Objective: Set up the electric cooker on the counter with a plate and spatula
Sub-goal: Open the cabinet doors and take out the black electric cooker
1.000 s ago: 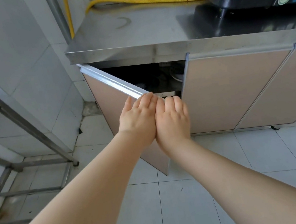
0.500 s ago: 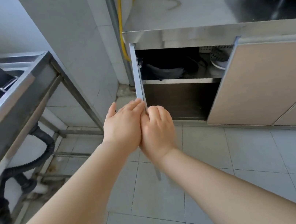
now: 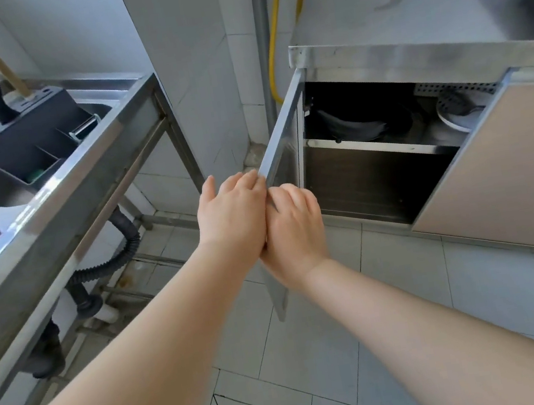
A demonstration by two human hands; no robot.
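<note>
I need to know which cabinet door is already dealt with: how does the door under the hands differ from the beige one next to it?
The left cabinet door is swung wide open, edge-on to the camera, showing its metal edge; the beige door sits shut, face-on. The left hand and right hand both press on the open door; nothing touches the beige one. The open door exposes a shelf holding a dark pan. Both hang under the same steel counter.
</note>
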